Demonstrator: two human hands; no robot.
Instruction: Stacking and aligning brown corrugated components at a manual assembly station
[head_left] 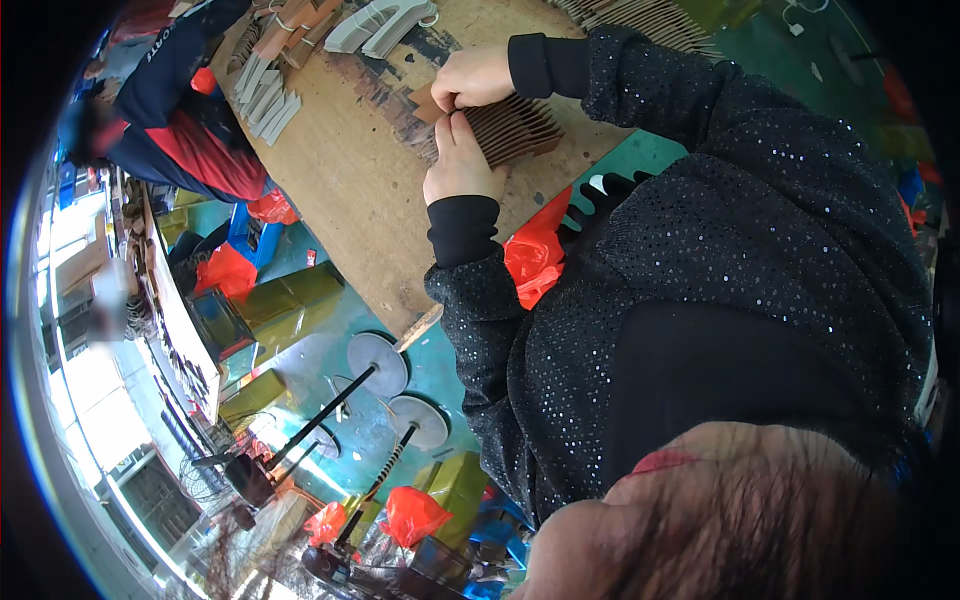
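Note:
My left hand (460,165) and my right hand (475,78) meet over a wooden table (350,190) at the top of the view. Between them lies a fanned stack of brown comb-shaped flat pieces (520,130). My right hand pinches the stack's near end, where one brown piece (425,102) sticks out. My left hand presses its thumb and fingers against the same end from below. Both black sparkly sleeves reach in from the right.
Another person in a navy and red jacket (170,110) leans at the table's far left. Grey and tan comb-shaped pieces (265,95) lie in rows, more lie at the top (385,25). A red plastic bag (530,255) hangs by the table edge. Round-based stands (375,360) stand on the green floor.

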